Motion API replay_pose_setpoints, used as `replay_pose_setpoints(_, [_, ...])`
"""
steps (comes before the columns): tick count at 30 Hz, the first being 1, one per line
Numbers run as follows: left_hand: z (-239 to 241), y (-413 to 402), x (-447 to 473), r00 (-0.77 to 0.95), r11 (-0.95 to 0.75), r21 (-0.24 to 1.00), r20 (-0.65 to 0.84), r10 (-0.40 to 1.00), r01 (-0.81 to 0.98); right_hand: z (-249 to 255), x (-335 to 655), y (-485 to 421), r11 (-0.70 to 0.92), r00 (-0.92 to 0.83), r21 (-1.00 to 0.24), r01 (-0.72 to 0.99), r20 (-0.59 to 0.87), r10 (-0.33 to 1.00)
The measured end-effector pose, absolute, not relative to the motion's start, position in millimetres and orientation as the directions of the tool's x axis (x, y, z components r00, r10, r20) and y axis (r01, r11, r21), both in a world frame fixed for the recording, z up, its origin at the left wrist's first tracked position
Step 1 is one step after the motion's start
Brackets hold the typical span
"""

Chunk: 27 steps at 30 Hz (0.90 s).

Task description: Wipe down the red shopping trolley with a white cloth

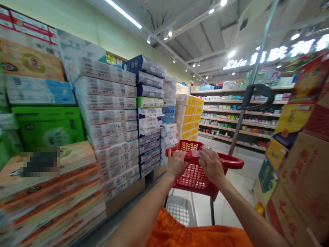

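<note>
A red plastic shopping basket (195, 175) on a wheeled frame stands in front of me in a shop aisle. My left hand (177, 164) has its fingers curled over the near rim of the basket. My right hand (211, 164) lies over the same rim just to the right, fingers bent down on it. A black pull handle (257, 94) on a metal pole rises from the basket's far right. The basket looks empty inside.
Tall stacks of packed tissue and paper rolls (110, 120) line the left side. Cardboard boxes (300, 164) stand close on the right. Shelves of goods (239, 116) run across the far end. Pale floor tiles (239, 178) lie ahead.
</note>
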<state>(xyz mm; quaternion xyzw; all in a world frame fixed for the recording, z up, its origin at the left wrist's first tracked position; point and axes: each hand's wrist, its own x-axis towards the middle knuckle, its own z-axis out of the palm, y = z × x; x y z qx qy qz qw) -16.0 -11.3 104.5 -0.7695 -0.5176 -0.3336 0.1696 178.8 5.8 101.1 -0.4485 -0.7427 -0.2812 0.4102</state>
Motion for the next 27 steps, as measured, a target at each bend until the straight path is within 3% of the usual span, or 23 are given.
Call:
replay_pose_setpoints(2, [105,-12,-18,0.246,-0.409,0.09,0.675,0.695,0.908,101,187,6,0.406,-0.24,0.039,0.913,0.857,0.456])
replay_pose_setpoints(6, [105,-13,-19,0.252,-0.408,0.09,0.662,0.706,0.909,101,216,14,0.159,0.054,-0.158,0.975,0.855,0.516])
replay_pose_setpoints(8, [105,-12,-17,0.25,-0.402,0.09,0.656,0.713,0.911,99,215,13,0.217,0.007,-0.134,0.967,0.865,0.502])
replay_pose_setpoints(12, [106,-11,-17,0.258,-0.409,0.086,0.653,0.712,0.909,96,205,5,0.402,-0.228,0.038,0.915,0.87,0.436])
replay_pose_setpoints(17, [108,-11,-19,0.257,-0.397,0.074,0.652,0.713,0.915,101,219,3,0.152,0.076,-0.172,0.973,0.865,0.496])
replay_pose_setpoints(19, [109,-12,-18,0.25,-0.391,0.073,0.659,0.71,0.917,102,210,0,0.201,0.041,-0.162,0.966,0.866,0.498])
replay_pose_setpoints(24, [109,-11,-17,0.26,-0.393,0.058,0.659,0.705,0.918,99,190,-6,0.384,-0.227,0.035,0.923,0.853,0.469])
replay_pose_setpoints(27, [112,-11,-18,0.271,-0.394,0.05,0.649,0.711,0.918,101,214,-1,0.235,-0.029,-0.112,0.965,0.851,0.525])
